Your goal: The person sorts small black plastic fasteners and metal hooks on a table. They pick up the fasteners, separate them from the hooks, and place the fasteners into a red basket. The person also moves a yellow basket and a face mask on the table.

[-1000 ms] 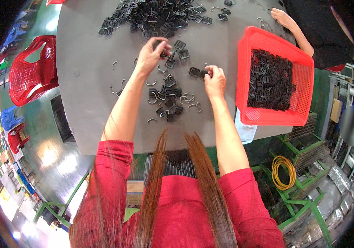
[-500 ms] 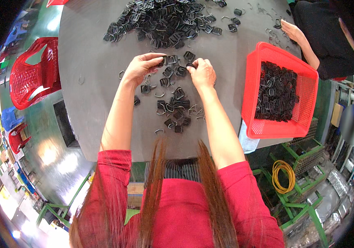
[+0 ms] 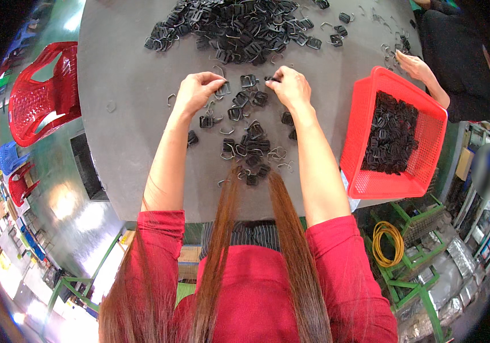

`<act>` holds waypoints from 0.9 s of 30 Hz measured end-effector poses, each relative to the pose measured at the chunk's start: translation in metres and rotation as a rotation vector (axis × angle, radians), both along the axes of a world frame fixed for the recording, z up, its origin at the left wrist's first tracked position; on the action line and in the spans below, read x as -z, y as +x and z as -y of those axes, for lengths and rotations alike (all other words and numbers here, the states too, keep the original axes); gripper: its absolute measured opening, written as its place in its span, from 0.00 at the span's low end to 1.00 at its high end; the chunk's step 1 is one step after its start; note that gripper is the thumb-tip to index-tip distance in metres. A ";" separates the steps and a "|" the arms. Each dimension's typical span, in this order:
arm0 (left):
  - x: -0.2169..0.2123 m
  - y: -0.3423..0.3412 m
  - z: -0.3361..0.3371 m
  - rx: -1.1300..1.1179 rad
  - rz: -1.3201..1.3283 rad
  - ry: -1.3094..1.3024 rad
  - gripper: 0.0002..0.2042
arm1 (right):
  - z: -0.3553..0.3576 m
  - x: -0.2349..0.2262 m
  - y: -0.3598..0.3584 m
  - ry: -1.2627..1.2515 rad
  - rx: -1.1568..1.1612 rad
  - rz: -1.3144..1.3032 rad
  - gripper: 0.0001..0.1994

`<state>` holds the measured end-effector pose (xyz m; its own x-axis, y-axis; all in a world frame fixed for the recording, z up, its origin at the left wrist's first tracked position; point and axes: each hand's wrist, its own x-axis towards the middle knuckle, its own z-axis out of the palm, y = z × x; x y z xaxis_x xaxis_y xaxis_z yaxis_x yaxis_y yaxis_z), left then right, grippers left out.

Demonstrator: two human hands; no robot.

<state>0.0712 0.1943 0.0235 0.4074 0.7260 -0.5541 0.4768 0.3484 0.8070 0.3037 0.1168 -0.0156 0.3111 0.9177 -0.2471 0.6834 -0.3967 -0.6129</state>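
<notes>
Over the grey table [image 3: 125, 120], my left hand [image 3: 198, 93] pinches a small dark buckle [image 3: 224, 89] between thumb and fingers. Across from it, my right hand [image 3: 292, 90] grips a black plastic buckle [image 3: 272, 79] at its fingertips. Between and below the hands lie several black buckles [image 3: 237, 112], some with bent metal wire loops on them. A tighter cluster of buckles [image 3: 255, 145] sits nearer to me, with loose wire loops [image 3: 277, 153] beside it. My fingers partly cover both held pieces, so their details are hard to make out.
A big heap of black buckles [image 3: 233, 28] covers the far middle of the table. At right stands a red plastic basket [image 3: 359, 143] holding black buckles. Beyond it, another person's hand [image 3: 415, 66] is among wire loops. A red chair [image 3: 28, 114] stands at left.
My right hand has shifted slightly right, away from the buckles in the middle, with a black buckle in its fingertips. The other person's hand has moved slightly. The whole view has shifted a little.
</notes>
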 end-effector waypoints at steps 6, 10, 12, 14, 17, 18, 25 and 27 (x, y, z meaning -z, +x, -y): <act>-0.011 -0.020 -0.002 -0.297 0.320 -0.350 0.09 | 0.040 -0.059 0.011 -0.033 0.355 -1.334 0.12; 0.005 0.003 0.000 -0.398 0.383 -0.470 0.12 | 0.019 -0.033 -0.012 -0.209 0.048 -0.381 0.14; 0.017 0.027 -0.001 -0.137 0.056 0.033 0.14 | 0.020 -0.038 -0.031 -0.193 -0.082 0.013 0.13; 0.014 0.045 0.003 0.210 -0.269 0.546 0.16 | 0.024 -0.039 -0.030 -0.219 -0.052 0.005 0.14; 0.011 0.054 0.001 0.384 -0.460 0.575 0.14 | 0.043 -0.029 -0.012 -0.146 0.051 -0.133 0.11; 0.006 0.053 -0.002 0.425 -0.488 0.538 0.13 | 0.046 -0.033 -0.005 -0.101 0.128 -0.413 0.12; 0.011 0.039 0.012 0.053 -0.244 0.350 0.12 | 0.066 -0.047 0.026 -0.006 0.320 -0.588 0.11; 0.016 0.044 0.029 0.084 -0.310 0.532 0.14 | 0.078 -0.048 0.034 -0.109 0.411 -0.356 0.12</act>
